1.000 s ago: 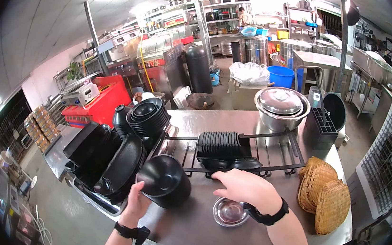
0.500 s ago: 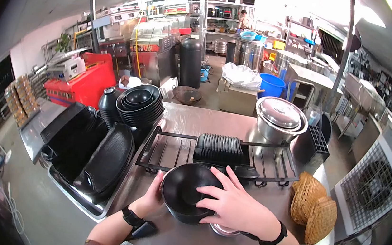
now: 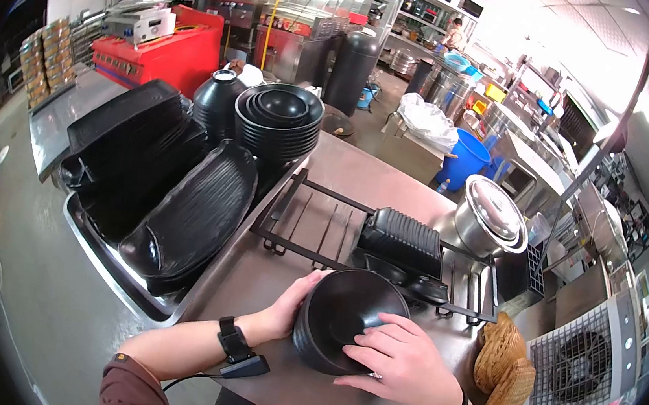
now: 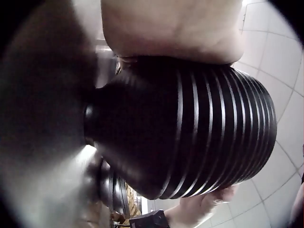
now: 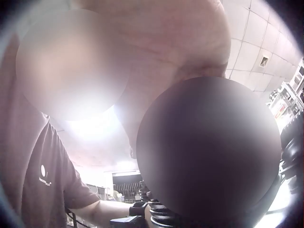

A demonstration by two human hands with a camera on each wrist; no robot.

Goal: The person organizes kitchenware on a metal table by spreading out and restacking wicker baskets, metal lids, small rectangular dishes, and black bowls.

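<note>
A stack of nested black bowls point(image 3: 328, 314) stands tilted toward me at the front of the steel table, its inside facing up. Several close-set rims of the stack point(image 4: 213, 118) show in the left wrist view, with the narrow foot at the other end. My left hand point(image 3: 285, 309) grips the stack's left side, its fingers partly hidden behind the bowls. Over the near right rim lies my right hand point(image 3: 400, 362), fingers bent into the top bowl and thumb low on the outside. A blurred round patch covers much of the right wrist view.
Beyond the bowls, a black wire rack point(image 3: 311, 252) carries a row of small black dishes point(image 3: 404, 238). To the left are a black oval platter point(image 3: 201, 209) and another bowl stack point(image 3: 276, 134). A lidded metal pot point(image 3: 489, 216) and woven baskets point(image 3: 501, 363) stand right.
The bowl stack has moved from the left to the middle front with my left hand. My right hand has come from near the rack onto the stack's rim. The head view has turned.
</note>
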